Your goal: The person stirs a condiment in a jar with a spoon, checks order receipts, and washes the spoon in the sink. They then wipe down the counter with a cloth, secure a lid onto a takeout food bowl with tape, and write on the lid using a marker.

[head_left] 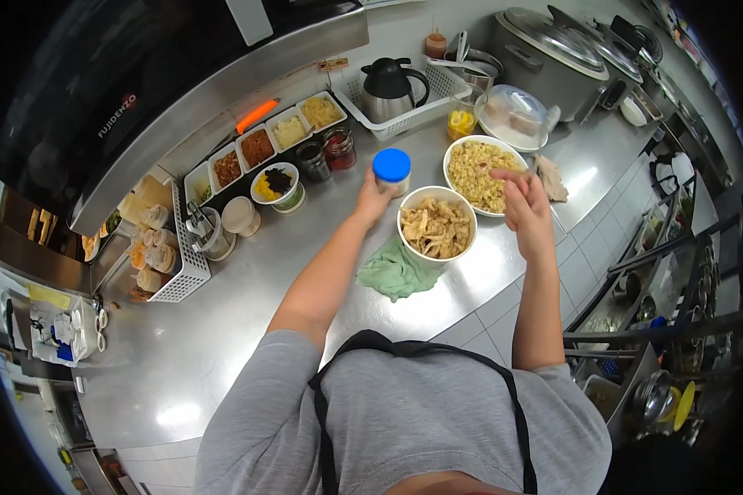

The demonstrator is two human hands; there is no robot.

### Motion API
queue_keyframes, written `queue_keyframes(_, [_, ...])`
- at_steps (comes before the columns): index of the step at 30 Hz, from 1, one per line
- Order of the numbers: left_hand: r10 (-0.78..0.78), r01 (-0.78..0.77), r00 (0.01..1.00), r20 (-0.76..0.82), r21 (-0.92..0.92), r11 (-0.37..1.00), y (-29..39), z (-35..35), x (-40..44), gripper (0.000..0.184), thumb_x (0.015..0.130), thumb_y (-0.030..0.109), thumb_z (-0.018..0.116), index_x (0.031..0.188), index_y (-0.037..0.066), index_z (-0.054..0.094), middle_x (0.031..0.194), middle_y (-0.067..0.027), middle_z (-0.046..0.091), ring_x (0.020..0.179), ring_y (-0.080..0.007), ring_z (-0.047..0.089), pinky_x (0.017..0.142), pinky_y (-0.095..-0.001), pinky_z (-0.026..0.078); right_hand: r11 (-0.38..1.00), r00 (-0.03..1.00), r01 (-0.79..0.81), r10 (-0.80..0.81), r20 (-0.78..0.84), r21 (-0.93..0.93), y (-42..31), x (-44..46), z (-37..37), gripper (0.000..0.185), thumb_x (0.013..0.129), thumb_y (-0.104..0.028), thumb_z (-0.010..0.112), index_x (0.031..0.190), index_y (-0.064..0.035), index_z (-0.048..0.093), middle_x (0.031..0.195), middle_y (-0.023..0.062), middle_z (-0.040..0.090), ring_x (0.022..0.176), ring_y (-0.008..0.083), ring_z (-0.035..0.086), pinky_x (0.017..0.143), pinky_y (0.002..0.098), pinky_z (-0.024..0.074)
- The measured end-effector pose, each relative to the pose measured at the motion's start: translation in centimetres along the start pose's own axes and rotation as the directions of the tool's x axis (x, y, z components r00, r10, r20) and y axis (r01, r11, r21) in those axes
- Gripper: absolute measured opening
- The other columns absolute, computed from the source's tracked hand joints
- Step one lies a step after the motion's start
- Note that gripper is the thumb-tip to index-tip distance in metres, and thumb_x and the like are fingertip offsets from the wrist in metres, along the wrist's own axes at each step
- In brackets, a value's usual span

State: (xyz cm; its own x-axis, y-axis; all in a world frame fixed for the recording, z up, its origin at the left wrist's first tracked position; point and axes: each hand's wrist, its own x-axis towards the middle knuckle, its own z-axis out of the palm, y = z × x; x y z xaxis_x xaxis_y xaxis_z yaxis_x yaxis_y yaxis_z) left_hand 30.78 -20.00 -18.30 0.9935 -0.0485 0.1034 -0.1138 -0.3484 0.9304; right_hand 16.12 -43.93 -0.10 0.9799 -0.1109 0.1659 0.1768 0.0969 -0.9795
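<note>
Head view: on the steel bench (248,318), one blue-lidded jar (391,167) is at eleven o'clock from one white bowl (437,227), with one plate of rice (480,169) at one, one green cloth (400,274) at seven, and two glass jars (338,150) and five square containers (289,132) at ten. Clamped in the left hand (375,200), the jar shows a bright, round lid and pale body; the bowl is heaped with irregular golden-brown pieces (434,229). Right hand (528,213), index finger extended, appears at the plate's four-o'clock edge; whether it grips anything cannot be told.
</note>
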Motion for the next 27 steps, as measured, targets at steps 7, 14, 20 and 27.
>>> queue_keyframes(7, [-0.113,0.138,0.988,0.109,-0.264,0.955,-0.6,-5.5,-8.7,0.064,0.084,0.003,0.052,0.138,0.013,0.018,0.125,-0.0090,0.040,0.069,-0.0110,0.051,0.061,-0.0259,0.046,0.994,0.998,0.024,-0.029,0.049,0.104,-0.1,-2.3,4.3,0.009,0.089,-0.012,0.047,0.096,-0.0070,0.043,0.087,0.0044,0.056,0.041,-0.0019,0.024,0.035,0.0144,0.0196])
queue_keyframes(14, [-0.059,-0.016,0.788,-0.613,-0.117,0.993,-4.9,-21.0,-31.6,0.042,0.085,0.009,0.055,0.124,0.012,0.040,0.099,-0.0088,0.052,0.081,-0.0132,0.056,0.068,-0.0272,0.049,0.997,0.751,-0.073,0.067,0.657,-0.019,1.6,-5.1,17.5,0.024,0.085,-0.014,0.056,0.078,-0.0119,0.032,0.095,0.0066,0.056,0.048,-0.0002,0.029,0.039,0.0151,0.0248])
queue_keyframes(20, [-0.123,0.156,-0.047,-0.991,-0.129,0.979,-6.1,-31.6,-56.5,0.030,0.083,0.004,0.050,0.113,0.005,0.046,0.103,-0.0080,0.053,0.080,-0.0150,0.057,0.065,-0.0261,0.049,0.987,0.225,0.092,0.110,0.968,-0.133,4.4,-14.3,33.1,0.029,0.081,-0.014,0.063,0.073,-0.0105,0.036,0.075,-0.0018,0.051,0.058,0.0016,0.036,0.050,0.0172,0.0313])
queue_keyframes(27, [-0.228,0.223,-0.295,-0.928,-0.299,0.928,-10.3,-33.6,-76.6,0.025,0.081,0.000,0.049,0.106,0.003,0.049,0.097,-0.0067,0.055,0.077,-0.0134,0.057,0.062,-0.0244,0.046,0.980,-0.127,0.183,0.098,0.987,-0.074,4.3,-31.1,49.9,0.025,0.078,-0.024,0.067,0.080,-0.0074,0.048,0.064,-0.0054,0.041,0.059,0.0045,0.037,0.053,0.0201,0.0314])
